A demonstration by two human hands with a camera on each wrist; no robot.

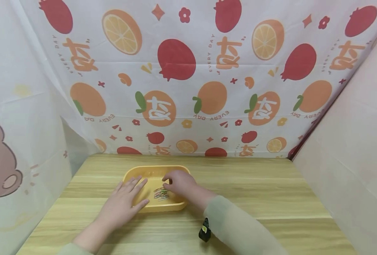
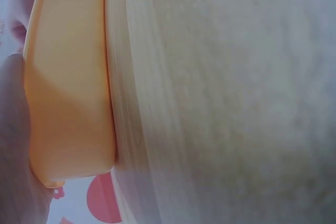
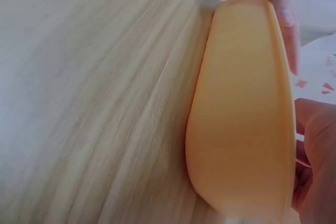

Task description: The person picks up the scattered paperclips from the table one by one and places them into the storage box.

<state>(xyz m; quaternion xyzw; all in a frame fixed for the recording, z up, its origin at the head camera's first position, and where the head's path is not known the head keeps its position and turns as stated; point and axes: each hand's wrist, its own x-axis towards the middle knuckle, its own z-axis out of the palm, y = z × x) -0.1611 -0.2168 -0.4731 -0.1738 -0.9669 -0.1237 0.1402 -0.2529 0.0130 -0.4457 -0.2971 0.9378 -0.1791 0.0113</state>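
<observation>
A shallow yellow plastic tray (image 1: 153, 209) with rounded corners sits on the wooden table. Inside it, a small pile of coloured paper clips (image 1: 161, 193) lies near the middle. My left hand (image 1: 119, 203) rests over the tray's left side, fingers spread and thumb along the near edge. Over the right part of the tray, my right hand (image 1: 182, 182) reaches in with bent fingers. Its thumb and index fingertips are slightly apart, just above the clips. I cannot tell whether its other fingers hold a clip. The right wrist view shows the tray's outer wall (image 3: 241, 108) beside that hand.
The wooden table (image 1: 255, 198) extends to the right of the tray. A fruit-printed cloth (image 1: 204, 81) hangs behind it, with pale cloth walls on both sides. A small black object (image 1: 205, 230) with a yellow-green mark shows beside the right sleeve (image 1: 236, 223).
</observation>
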